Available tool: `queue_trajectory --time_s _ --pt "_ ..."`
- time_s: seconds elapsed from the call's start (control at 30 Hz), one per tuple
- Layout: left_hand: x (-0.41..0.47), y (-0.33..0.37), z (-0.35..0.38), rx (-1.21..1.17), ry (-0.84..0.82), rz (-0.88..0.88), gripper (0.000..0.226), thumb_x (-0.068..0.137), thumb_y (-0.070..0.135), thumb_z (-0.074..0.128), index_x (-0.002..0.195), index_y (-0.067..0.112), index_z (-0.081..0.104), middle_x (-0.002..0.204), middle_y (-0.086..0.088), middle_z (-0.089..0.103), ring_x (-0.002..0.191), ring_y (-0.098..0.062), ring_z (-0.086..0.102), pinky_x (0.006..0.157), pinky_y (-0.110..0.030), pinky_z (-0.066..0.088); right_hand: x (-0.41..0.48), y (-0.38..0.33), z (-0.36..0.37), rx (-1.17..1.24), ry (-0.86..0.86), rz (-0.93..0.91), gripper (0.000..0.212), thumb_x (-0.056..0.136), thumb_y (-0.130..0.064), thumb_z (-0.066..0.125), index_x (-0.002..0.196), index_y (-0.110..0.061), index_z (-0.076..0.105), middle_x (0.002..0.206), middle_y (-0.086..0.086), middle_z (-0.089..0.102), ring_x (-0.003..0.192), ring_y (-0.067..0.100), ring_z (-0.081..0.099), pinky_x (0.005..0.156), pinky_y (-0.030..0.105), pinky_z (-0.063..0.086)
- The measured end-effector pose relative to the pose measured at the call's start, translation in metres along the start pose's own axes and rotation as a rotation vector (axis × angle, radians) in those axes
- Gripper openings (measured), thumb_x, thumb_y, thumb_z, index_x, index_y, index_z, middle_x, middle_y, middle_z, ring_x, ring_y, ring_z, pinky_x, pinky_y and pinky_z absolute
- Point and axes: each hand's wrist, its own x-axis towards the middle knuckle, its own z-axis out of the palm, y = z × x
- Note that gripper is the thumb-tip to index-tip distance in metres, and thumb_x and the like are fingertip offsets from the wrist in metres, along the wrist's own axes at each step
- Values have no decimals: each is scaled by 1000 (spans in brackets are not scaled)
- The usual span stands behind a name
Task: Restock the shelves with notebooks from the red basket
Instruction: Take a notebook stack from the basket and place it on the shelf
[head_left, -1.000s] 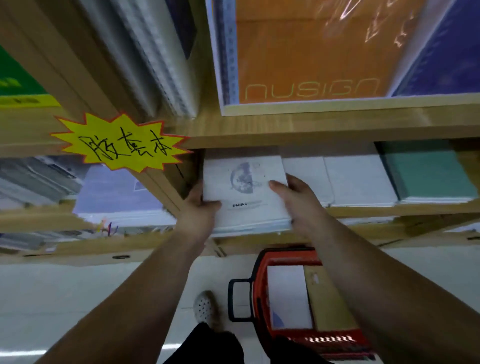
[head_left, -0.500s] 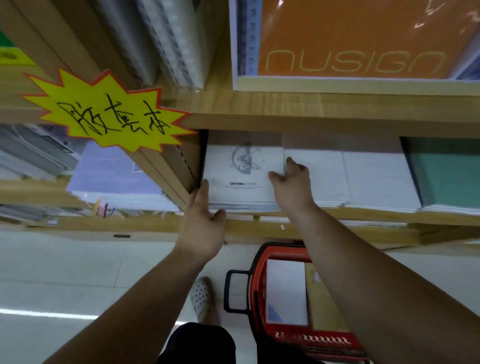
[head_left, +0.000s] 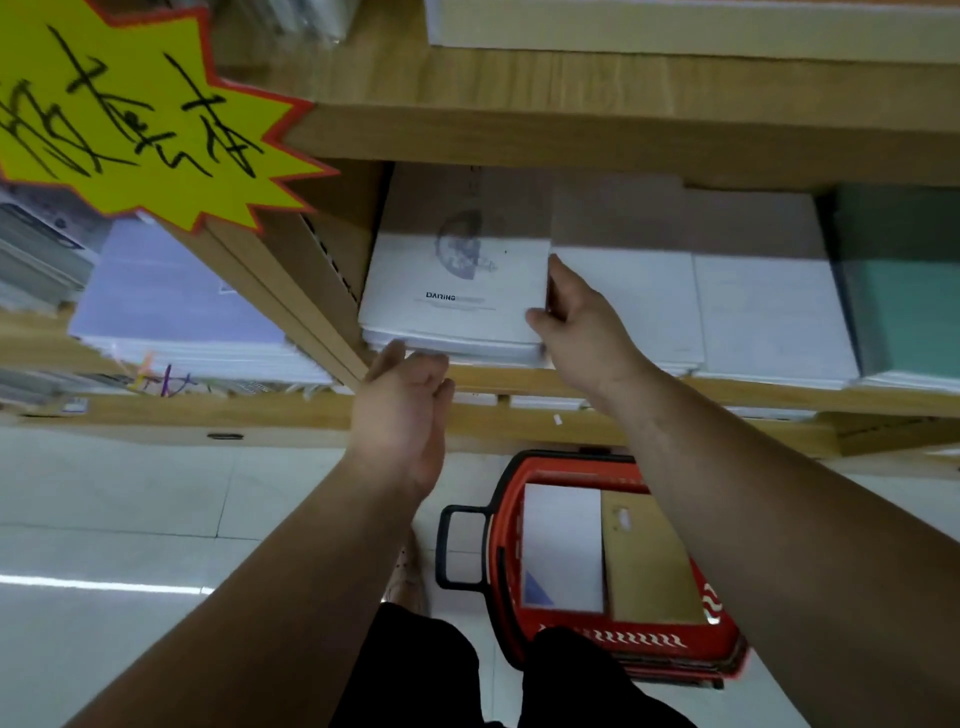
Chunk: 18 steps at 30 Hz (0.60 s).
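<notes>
A white notebook (head_left: 457, 291) marked DARING lies on top of a stack at the left end of the wooden shelf (head_left: 649, 392). My right hand (head_left: 576, 322) rests against the stack's right edge, fingers along the notebook's side. My left hand (head_left: 402, 410) is off the notebook, just below the shelf's front edge, fingers loosely curled and empty. The red basket (head_left: 722, 623) stands on the floor below, holding a white notebook (head_left: 563, 545) and a brown one (head_left: 649, 566).
More white stacks (head_left: 769, 306) and a green stack (head_left: 904, 291) fill the shelf to the right. A yellow star-shaped sign (head_left: 130, 119) sticks out at upper left. A wooden divider (head_left: 291, 301) separates a lavender stack (head_left: 171, 312). My legs are near the basket.
The notebook went fully onto the stack. My left hand let go and dropped below the shelf edge. My right hand slid to the stack's right side. The camera moved closer.
</notes>
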Motion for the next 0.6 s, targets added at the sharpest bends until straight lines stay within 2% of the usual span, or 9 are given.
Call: queue_trajectory --time_s 0.1,0.2,0.3,0.37,0.4,0.47,0.5,0.53,0.6 --pt "14 5 1 55 -28 0 25 94 -5 45 98 18 54 97 2 59 87 -8 62 86 -26 51 19 0 -2 -16 21 2 62 100 -17 53 157 -30 34 147 -5 57 131 18 56 112 39 46" --pt "15 5 0 93 -41 -12 23 96 -2 45 98 19 55 99 2 60 91 -9 62 95 -31 50 26 -2 -6 14 -24 23 61 102 -17 49 157 -37 32 144 -7 58 121 17 60 93 32 54" --pt "9 6 -9 130 -60 -25 23 96 1 49 102 22 56 108 2 60 110 -17 57 111 -39 40 34 -7 -8 36 -24 52 67 93 -27 49 157 -38 32 147 -5 57 129 22 57 104 40 51" --pt "4 6 -13 180 -58 -19 29 97 0 49 112 24 55 119 0 59 120 -20 53 115 -43 38 40 -5 -7 70 -18 73 65 96 -25 48 157 -39 31 147 -4 56 129 23 57 106 43 50" --pt "1 5 -15 228 -52 -19 34 98 -1 50 120 24 52 125 -2 56 122 -20 52 116 -45 37 39 -6 -7 98 -9 79 64 99 -22 48 158 -39 29 149 -4 55 130 23 56 105 41 51" --pt "-3 2 -17 289 -24 -32 40 98 2 51 132 23 46 130 -5 53 124 -24 53 118 -49 36 35 -3 -4 172 34 94 62 102 -21 50 159 -36 30 151 -6 52 131 20 55 88 24 55" --pt "-3 2 -17 286 -17 -40 39 99 3 51 132 23 45 129 -5 53 127 -28 53 118 -50 35 30 -2 -2 215 74 111 60 103 -21 52 158 -33 32 151 -7 50 129 17 56 77 15 52" --pt "-4 3 -16 272 -27 -51 36 100 4 50 130 22 45 129 -5 53 133 -30 51 118 -50 34 25 0 1 242 105 119 61 102 -20 55 158 -31 34 151 -7 50 128 15 56 73 11 50" --pt "-2 9 -8 198 -74 -75 26 101 3 46 121 19 50 123 -5 56 141 -32 45 120 -50 32 17 3 6 212 58 90 67 98 -21 58 159 -35 30 149 -8 54 129 14 57 88 18 51"
